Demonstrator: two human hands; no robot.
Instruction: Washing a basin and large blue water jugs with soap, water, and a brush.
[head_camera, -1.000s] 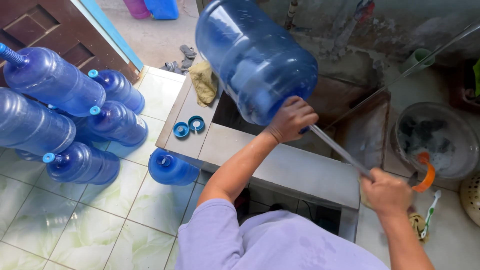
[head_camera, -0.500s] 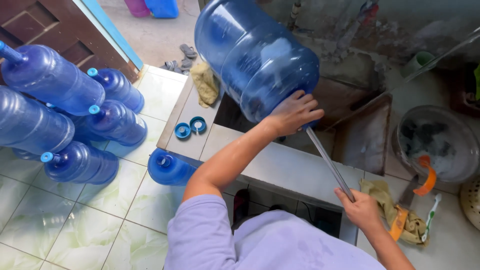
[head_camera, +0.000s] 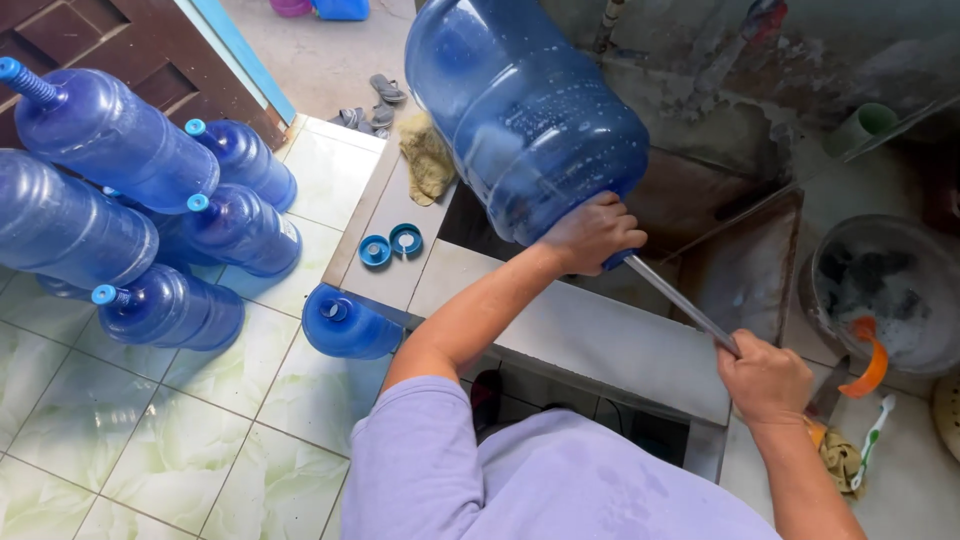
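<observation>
A big blue water jug (head_camera: 520, 110) is tilted with its neck pointing down toward me, above a concrete wash basin (head_camera: 600, 340). My left hand (head_camera: 590, 235) grips the jug at its neck. My right hand (head_camera: 765, 380) is closed around the end of a long thin metal rod (head_camera: 680, 305) whose other end goes into the jug's mouth.
Several blue jugs (head_camera: 110, 140) lie stacked on the tiled floor at left, one more (head_camera: 345, 325) by the basin wall. Two blue caps (head_camera: 390, 245) and a yellow rag (head_camera: 428, 160) rest on the ledge. A round bowl (head_camera: 880, 290) with an orange tool (head_camera: 872, 365) stands at right.
The jug has stayed tilted while my right hand moved along the rod, pulling back toward me and then sliding in again.
</observation>
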